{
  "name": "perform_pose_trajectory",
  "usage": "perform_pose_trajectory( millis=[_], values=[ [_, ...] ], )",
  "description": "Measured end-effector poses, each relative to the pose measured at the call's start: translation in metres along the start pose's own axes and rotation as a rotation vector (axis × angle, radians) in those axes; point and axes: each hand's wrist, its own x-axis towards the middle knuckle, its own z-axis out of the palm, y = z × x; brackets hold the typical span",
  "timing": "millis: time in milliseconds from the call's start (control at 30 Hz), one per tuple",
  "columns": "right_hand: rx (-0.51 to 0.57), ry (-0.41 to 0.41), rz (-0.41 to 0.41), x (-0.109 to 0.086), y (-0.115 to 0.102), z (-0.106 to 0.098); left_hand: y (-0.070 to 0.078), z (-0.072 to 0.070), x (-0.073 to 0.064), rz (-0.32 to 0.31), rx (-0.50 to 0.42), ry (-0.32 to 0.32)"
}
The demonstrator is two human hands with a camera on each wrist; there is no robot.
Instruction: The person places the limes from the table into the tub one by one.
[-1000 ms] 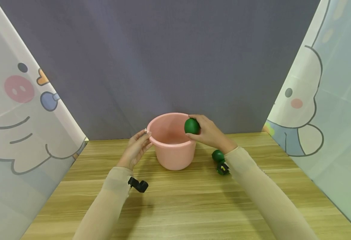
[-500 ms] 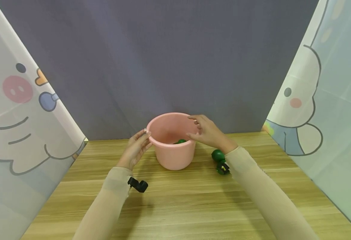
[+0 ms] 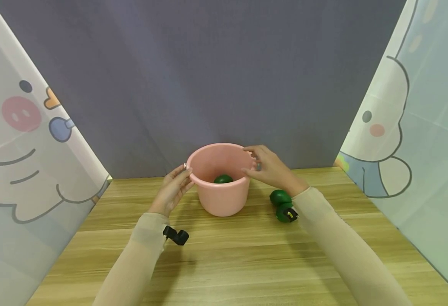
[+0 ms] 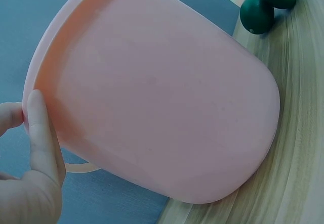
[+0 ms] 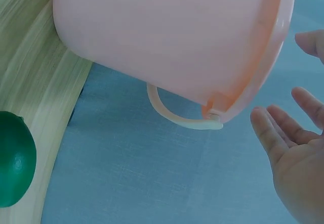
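A pink plastic bucket [image 3: 223, 199] stands upright against the back curtain. My left hand [image 3: 172, 189] pinches its left rim, thumb and fingers on either side in the left wrist view [image 4: 43, 153]. At the right rim my right hand [image 3: 271, 170] is loosely spread with nothing in it; the right wrist view shows its fingertips [image 5: 260, 120] just off the rim. One smooth green fruit-like ball [image 3: 223, 179] lies inside the bucket, its lower part hidden by the front wall. Two more green balls, a rear one [image 3: 280, 197] and a front one [image 3: 283, 213], sit under my right wrist.
A pale bucket handle [image 5: 177, 119] hangs down behind the bucket. The wood-grain table [image 3: 224, 263] runs back to a dark curtain [image 3: 224, 76]. Cartoon-printed panels, left [image 3: 28, 170] and right [image 3: 430, 148], flank the table.
The green ball left my right hand and dropped into the bucket, then shifted left toward its middle. My right hand has drawn slightly right. The left hand stays at the rim.
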Motion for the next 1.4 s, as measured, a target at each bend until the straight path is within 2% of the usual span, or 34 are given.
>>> perform_pose_trajectory(
  millis=[267,567,833,1133,1400],
  values=[
    [-0.039,-0.003,0.012,-0.006,0.001,-0.007,0.0,-0.001,0.0,0.01,-0.01,-0.011],
    [-0.061,0.0,-0.02,-0.018,0.011,-0.012,0.001,-0.001,-0.001,0.015,-0.008,-0.008],
    [-0.071,-0.054,0.046,-0.033,0.022,-0.013,0.001,-0.002,0.0,0.013,-0.012,-0.003],
    [-0.101,-0.048,0.053,-0.048,0.035,-0.016,0.001,-0.002,0.0,0.014,-0.032,-0.009],
    [-0.134,-0.107,0.106,-0.067,0.046,-0.019,0.0,-0.001,-0.001,0.007,-0.011,-0.011]
  ],
)
